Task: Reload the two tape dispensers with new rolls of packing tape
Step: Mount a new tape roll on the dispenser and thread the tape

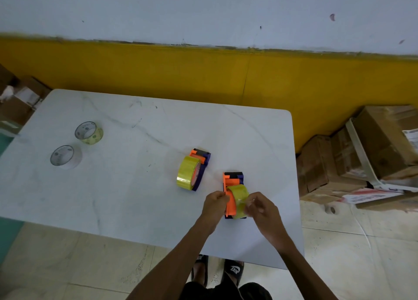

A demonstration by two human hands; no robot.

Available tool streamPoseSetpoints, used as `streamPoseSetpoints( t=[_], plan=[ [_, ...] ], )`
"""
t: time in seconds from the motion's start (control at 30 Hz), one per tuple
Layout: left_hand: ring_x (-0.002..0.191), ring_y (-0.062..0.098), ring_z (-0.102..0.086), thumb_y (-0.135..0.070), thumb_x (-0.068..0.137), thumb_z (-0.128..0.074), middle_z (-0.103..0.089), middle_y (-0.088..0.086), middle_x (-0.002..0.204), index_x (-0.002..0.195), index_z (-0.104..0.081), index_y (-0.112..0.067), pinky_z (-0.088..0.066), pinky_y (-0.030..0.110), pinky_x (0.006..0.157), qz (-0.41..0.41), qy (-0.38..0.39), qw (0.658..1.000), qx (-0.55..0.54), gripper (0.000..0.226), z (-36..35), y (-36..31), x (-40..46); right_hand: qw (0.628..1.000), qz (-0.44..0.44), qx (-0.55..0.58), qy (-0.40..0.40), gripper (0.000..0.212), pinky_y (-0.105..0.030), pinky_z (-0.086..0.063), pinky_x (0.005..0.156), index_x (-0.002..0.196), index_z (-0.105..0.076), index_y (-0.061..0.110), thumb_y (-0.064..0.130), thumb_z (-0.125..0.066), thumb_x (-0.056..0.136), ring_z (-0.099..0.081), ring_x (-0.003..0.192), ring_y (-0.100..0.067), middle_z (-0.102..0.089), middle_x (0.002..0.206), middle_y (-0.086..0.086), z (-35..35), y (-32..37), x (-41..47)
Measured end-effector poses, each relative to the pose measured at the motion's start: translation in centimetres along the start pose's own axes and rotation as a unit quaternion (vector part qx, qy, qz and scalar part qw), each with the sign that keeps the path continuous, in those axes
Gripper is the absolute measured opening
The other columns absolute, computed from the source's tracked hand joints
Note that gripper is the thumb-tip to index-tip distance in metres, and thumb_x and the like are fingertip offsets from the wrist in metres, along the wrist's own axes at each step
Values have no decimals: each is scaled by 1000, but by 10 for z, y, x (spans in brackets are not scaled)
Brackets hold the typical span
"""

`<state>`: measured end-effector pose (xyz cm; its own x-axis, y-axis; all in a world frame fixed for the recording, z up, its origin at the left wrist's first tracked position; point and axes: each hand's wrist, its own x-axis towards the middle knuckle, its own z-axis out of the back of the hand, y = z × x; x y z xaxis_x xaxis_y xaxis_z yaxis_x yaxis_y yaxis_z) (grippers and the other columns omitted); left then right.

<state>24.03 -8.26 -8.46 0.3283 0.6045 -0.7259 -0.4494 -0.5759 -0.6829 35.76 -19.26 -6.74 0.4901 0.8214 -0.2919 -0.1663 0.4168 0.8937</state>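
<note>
Two orange and purple tape dispensers stand on the white table (113,186). The far dispenser (202,161) carries a full yellow tape roll (186,175) and nobody touches it. The near dispenser (233,182) holds another yellow tape roll (239,197). My left hand (214,206) grips the orange side of the near dispenser. My right hand (260,207) pinches the tape on that roll's right side; whether a loose end is lifted is blurred.
Two nearly spent rolls lie at the table's left: one yellowish (89,133), one pale (65,156). Cardboard boxes (380,150) are stacked on the floor to the right, more boxes (20,100) at the far left. A yellow and white wall runs behind the table.
</note>
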Motion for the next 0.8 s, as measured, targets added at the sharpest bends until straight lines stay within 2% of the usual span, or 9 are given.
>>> streamPoseSetpoints(
  t=[0.07, 0.17, 0.27, 0.37, 0.47, 0.53, 0.63, 0.73, 0.8],
  plan=[
    [102, 32, -65, -20, 92, -51, -67, 14, 110, 88, -63, -23, -54, 52, 96, -11, -12, 1000, 7, 13, 1, -3, -1, 1000, 6, 7, -14, 17, -25, -53, 69, 81, -61, 17, 32, -52, 82, -66, 73, -13, -67, 76, -2, 7, 2, 3],
    [104, 36, -65, -19, 93, -50, -67, 19, 110, 79, -62, -25, -55, 52, 95, -19, -29, 999, 9, 19, 1, -7, -2, 1000, 4, -1, -27, 9, -12, -51, 64, 81, -63, 13, 13, -57, 87, -65, 69, -5, -68, 74, -3, 20, 6, 7],
    [97, 34, -68, -18, 93, -49, -68, 24, 107, 78, -63, -19, -56, 52, 92, -20, -34, 999, 2, 20, 1, -7, -3, 999, -18, -21, -32, 13, -19, -53, 66, 77, -65, 14, 7, -59, 86, -67, 69, -10, -70, 70, -3, 31, 11, 11],
    [88, 32, -67, -14, 94, -47, -68, 29, 104, 81, -62, -11, -58, 51, 88, -28, -39, 999, 0, 20, 0, -10, -4, 995, -21, -70, -64, 16, -26, -53, 62, 71, -65, 16, 22, -65, 85, -67, 66, -15, -70, 66, -2, 39, 19, 13],
    [98, 39, -69, -14, 95, -47, -69, 25, 103, 77, -61, -16, -59, 49, 88, -26, -43, 999, 0, 23, -3, -13, -7, 986, -18, -134, -93, 26, -27, -51, 58, 69, -62, 13, 34, -71, 82, -65, 65, -16, -69, 66, -3, 44, 25, 16],
    [100, 39, -68, -14, 95, -47, -70, 23, 102, 76, -61, -19, -58, 50, 88, -26, -44, 999, 4, 24, -5, -14, -9, 983, -7, -163, -87, 20, -20, -46, 54, 71, -61, 11, 25, -72, 81, -63, 66, -18, -67, 67, -4, 46, 30, 19],
    [99, 40, -68, -14, 95, -47, -70, 26, 102, 82, -63, -12, -58, 50, 88, -30, -39, 999, 5, 21, -9, -14, -13, 980, 3, -180, -88, 11, -17, -44, 54, 73, -59, 11, 12, -67, 80, -62, 67, -17, -64, 69, -2, 48, 34, 20],
    [97, 41, -69, -13, 93, -46, -70, 27, 100, 79, -63, -12, -59, 52, 86, -35, -48, 998, 1, 22, -14, -13, -16, 982, 5, -163, -99, 9, -20, -44, 54, 76, -56, 11, 7, -63, 81, -57, 64, -15, -60, 68, -1, 51, 35, 23],
    [95, 40, -69, -13, 93, -46, -70, 25, 97, 76, -63, -12, -59, 53, 84, -38, -58, 997, 10, 24, -15, -12, -16, 985, -3, -132, -115, 7, -27, -49, 56, 79, -56, 9, 5, -60, 81, -57, 64, -18, -60, 70, -6, 55, 35, 28]
  ],
)
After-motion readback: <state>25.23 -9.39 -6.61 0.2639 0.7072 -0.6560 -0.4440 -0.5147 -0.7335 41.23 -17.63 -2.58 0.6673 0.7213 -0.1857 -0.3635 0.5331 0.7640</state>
